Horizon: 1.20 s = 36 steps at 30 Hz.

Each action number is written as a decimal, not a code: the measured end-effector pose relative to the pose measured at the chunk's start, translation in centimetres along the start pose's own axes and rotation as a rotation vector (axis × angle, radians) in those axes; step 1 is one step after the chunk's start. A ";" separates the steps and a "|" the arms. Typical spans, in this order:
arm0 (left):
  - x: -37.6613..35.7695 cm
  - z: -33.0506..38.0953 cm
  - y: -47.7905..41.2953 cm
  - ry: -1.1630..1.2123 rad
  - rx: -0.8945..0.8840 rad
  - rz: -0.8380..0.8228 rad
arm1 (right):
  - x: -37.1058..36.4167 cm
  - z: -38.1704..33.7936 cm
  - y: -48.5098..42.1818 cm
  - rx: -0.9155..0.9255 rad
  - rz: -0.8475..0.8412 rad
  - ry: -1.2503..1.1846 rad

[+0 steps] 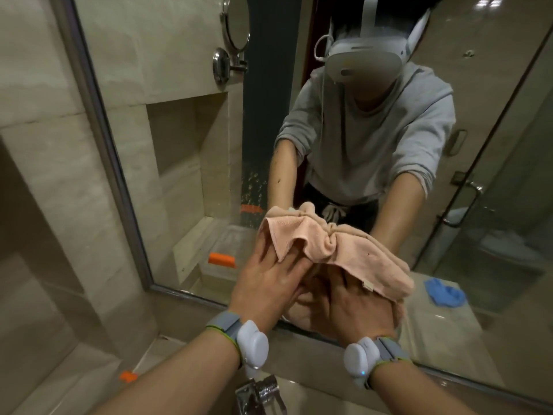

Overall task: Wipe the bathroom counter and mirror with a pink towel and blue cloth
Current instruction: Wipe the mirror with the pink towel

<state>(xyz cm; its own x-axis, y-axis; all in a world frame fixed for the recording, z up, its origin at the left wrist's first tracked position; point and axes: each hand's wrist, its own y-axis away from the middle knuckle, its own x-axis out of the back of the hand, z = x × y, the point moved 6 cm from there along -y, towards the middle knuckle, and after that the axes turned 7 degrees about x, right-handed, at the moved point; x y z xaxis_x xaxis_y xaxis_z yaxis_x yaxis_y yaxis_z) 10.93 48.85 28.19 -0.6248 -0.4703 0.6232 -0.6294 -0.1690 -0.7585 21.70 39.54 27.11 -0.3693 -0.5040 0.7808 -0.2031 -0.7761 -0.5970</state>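
Towel [329, 244] folds hide the ends of left grip [266, 283] and right grip [353, 301].

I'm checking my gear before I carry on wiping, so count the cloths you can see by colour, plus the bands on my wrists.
Pink towel: 1
Blue cloth, seen reflected in the mirror: 1
Wrist bands: 2
Total: 4
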 end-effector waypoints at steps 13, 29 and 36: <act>8.3 -12.2 -5.1 0.043 0.157 -0.055 | 8.1 -6.2 -11.5 0.053 0.095 0.003; 8.4 -14.5 -4.4 0.111 0.316 -0.157 | 8.9 -8.6 -13.9 0.065 0.119 0.070; 7.5 -13.6 -3.0 0.087 0.334 -0.185 | 8.0 -9.0 -12.5 0.112 0.076 -0.010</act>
<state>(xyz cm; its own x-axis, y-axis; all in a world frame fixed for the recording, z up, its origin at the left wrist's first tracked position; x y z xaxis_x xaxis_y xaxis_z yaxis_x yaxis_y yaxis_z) 1.87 57.58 37.71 -0.5609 -0.3329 0.7580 -0.5586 -0.5236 -0.6433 13.16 48.62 39.21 -0.3705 -0.5662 0.7363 -0.0719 -0.7729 -0.6305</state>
